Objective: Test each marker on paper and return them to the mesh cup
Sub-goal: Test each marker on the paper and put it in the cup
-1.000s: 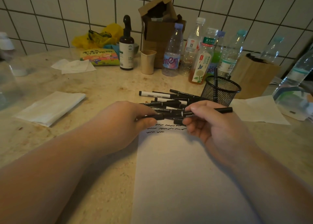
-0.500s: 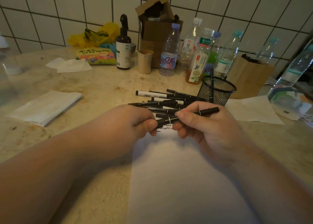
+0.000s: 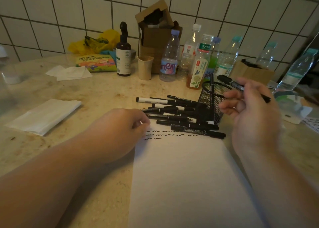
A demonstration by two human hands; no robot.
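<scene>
The marker (image 3: pixel 241 88), slim and black, is tilting in my right hand (image 3: pixel 252 110), pinched above the mesh cup (image 3: pixel 211 100). My left hand (image 3: pixel 124 126) is resting curled at the paper's (image 3: pixel 186 176) far-left corner, gripping nothing, beside the marker pile (image 3: pixel 179 115).

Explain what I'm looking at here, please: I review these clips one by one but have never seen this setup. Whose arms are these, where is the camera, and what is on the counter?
There is no machine: a person wears one wide-angle camera on the head, looking forward and down, so both arms reach in from below. The right hand holds a black marker above the mesh cup, which already has one marker standing in it. The left hand rests at the top left corner of the white paper; whether it grips anything is hidden. Short black test squiggles run across the top of the sheet, and a pile of markers lies just beyond it. Further back stand plastic bottles, a dark spray bottle, a cardboard box and a folded tissue to the left.
</scene>
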